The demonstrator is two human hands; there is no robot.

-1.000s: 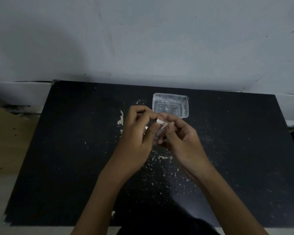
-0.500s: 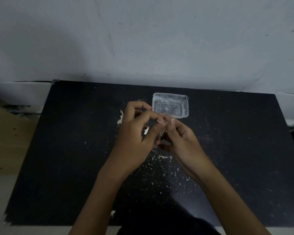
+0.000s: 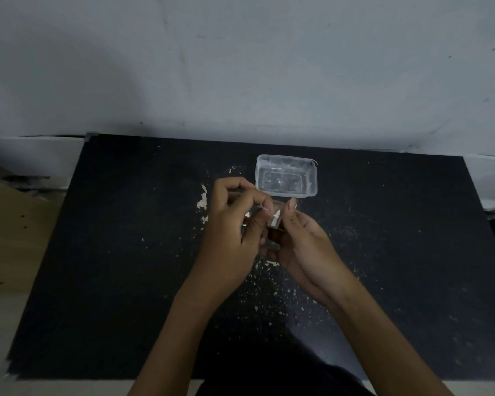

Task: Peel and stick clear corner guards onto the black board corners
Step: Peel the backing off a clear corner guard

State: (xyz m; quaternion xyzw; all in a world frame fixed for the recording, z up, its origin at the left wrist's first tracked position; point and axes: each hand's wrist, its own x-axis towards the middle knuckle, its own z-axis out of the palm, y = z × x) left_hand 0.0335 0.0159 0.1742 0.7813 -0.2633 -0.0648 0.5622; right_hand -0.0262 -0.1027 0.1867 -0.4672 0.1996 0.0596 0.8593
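The black board [image 3: 126, 267] covers the desk and spreads away from the fingers on every side, so all 4 of its corners lie well apart from where the work is being done; the far-left corner [image 3: 89, 136] shows something small and pale, too small to name. Just beyond the fingers sits a clear tub [image 3: 287, 176], nearer the right hand [image 3: 303, 241] than the left hand [image 3: 232, 232]. Pale scraps [image 3: 203, 200] lie scattered on the board beneath and beside both hands. Between the 2 hands, held off the board, is the corner guard [image 3: 275, 221]: the right fingers [image 3: 290, 208] clasp it upright, its long axis running roughly away from the person, while the left fingers [image 3: 262, 217] pinch at its white backing from the left side. I judge the peel comes next, pulling leftward.
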